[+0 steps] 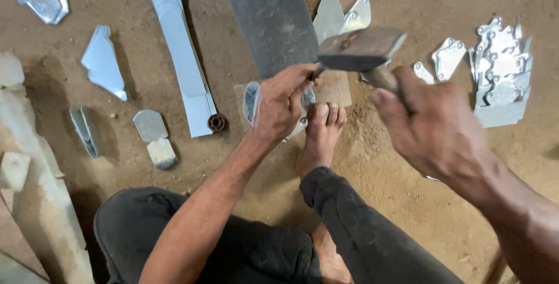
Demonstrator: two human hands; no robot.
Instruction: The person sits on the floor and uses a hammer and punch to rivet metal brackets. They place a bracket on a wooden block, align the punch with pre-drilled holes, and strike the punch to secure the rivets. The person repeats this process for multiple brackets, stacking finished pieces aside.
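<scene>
My right hand [434, 127] grips the wooden handle of a hammer [360, 48], whose heavy metal head hangs raised above the work. Under the hammer head, my left hand [279, 103] pinches a small dark punch upright. Its tip stands on a shiny sheet-metal piece [251, 99] lying on a small wooden block [335, 89]. My bare foot [321, 135] rests against the block's near edge. I sit on the dirt floor in dark trousers.
A long metal strip [180, 51] with a small ring [216, 123] and a dark flat bar [271, 19] lie ahead. Cut metal scraps [103, 63] are scattered left. A punched sheet-metal pile [502, 71] lies right. Pale stone blocks [35, 167] line the left edge.
</scene>
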